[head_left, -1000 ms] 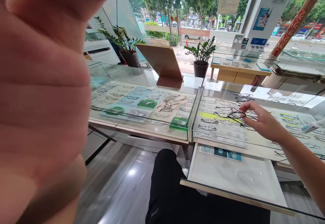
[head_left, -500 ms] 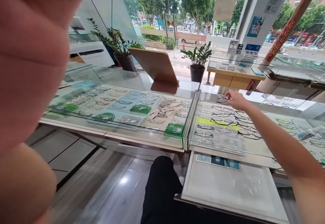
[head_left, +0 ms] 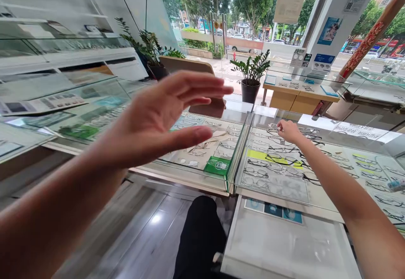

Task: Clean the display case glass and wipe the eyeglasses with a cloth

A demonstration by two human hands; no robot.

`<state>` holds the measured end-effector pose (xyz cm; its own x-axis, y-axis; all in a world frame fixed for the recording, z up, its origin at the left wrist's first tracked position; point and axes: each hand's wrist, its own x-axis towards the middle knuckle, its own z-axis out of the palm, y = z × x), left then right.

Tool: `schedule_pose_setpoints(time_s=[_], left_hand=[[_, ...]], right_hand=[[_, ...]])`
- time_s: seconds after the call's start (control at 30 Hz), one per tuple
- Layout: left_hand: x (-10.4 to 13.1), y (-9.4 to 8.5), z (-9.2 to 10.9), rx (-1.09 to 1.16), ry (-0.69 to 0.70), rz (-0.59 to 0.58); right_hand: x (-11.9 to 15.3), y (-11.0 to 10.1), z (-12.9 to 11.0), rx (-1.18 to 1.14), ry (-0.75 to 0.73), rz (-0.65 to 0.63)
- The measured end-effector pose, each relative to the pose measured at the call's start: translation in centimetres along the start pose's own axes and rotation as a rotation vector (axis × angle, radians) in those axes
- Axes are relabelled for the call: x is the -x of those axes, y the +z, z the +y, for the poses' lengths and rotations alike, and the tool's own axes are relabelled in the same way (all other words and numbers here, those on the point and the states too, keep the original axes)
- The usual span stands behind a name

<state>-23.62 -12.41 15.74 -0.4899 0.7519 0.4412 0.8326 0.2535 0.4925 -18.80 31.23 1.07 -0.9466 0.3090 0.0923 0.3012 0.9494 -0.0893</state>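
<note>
My right hand (head_left: 289,131) reaches out over the far part of the glass display case (head_left: 272,188). Its fingers are closed on a pair of eyeglasses (head_left: 273,127) at the case's far side; whether the frame rests on the glass is hard to tell. Nearer the camera, my left hand (head_left: 164,118) hangs in the air over the left case, slightly blurred. Its fingers are stretched out, the thumb stands apart, and nothing is in it. Rows of eyeglasses (head_left: 257,172) lie inside the case below my right arm. A green box (head_left: 217,166) sits in the left case's near corner.
Behind my left hand, a wooden-backed stand (head_left: 202,66) rises from the counter. Potted plants (head_left: 250,89) stand beyond it by the window. An open drawer (head_left: 284,249) juts out at my right knee. Another display table (head_left: 297,87) is further back.
My left hand has moved away from close before the camera, out over the left case. My right hand keeps hold of the eyeglasses and stays at about the same place.
</note>
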Motion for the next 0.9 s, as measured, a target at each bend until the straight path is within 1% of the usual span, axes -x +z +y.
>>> schedule_pose_setpoints(time_s=[0.03,0.07,0.13,0.23,0.3,0.37,0.47,0.57,0.63,0.73,0.9], left_hand=[[-0.6,1.2,-0.8,0.079,0.035,-0.024],[-1.0,2.7,-2.2,0.095,-0.005,-0.051],[-1.3,5.8,-6.0,-0.061,-0.137,-0.108],[-0.5,9.8,-12.3,-0.276,-0.213,-0.155],[0.1,11.6,-15.3,-0.347,-0.25,-0.199],[0.7,12.8,-17.0,-0.388,-0.283,-0.225],[1.1,13.9,-18.0,-0.412,-0.277,-0.157],[1.5,14.4,-18.4,-0.413,-0.272,-0.068],[1.7,14.5,-18.5,-0.422,-0.292,-0.028],[1.8,14.4,-18.4,-0.436,-0.325,-0.003],[1.6,14.3,-18.3,-0.436,-0.327,0.006]], right_hand=[[0.0,0.1,0.0,-0.002,0.003,-0.007],[0.0,0.2,0.0,-0.004,0.005,-0.015],[0.0,0.2,0.0,-0.012,0.01,-0.031],[-0.1,0.1,0.0,-0.034,0.022,-0.053],[-0.3,0.0,0.1,-0.058,0.033,-0.07],[-0.6,0.0,0.2,-0.088,0.049,-0.087],[-1.3,0.0,0.4,-0.136,0.089,-0.091],[-2.0,0.4,0.7,-0.178,0.136,-0.068],[-2.4,0.7,0.9,-0.206,0.166,-0.048],[-2.9,1.0,1.2,-0.263,0.214,-0.026],[-3.2,0.9,1.5,-0.38,0.284,0.002]])
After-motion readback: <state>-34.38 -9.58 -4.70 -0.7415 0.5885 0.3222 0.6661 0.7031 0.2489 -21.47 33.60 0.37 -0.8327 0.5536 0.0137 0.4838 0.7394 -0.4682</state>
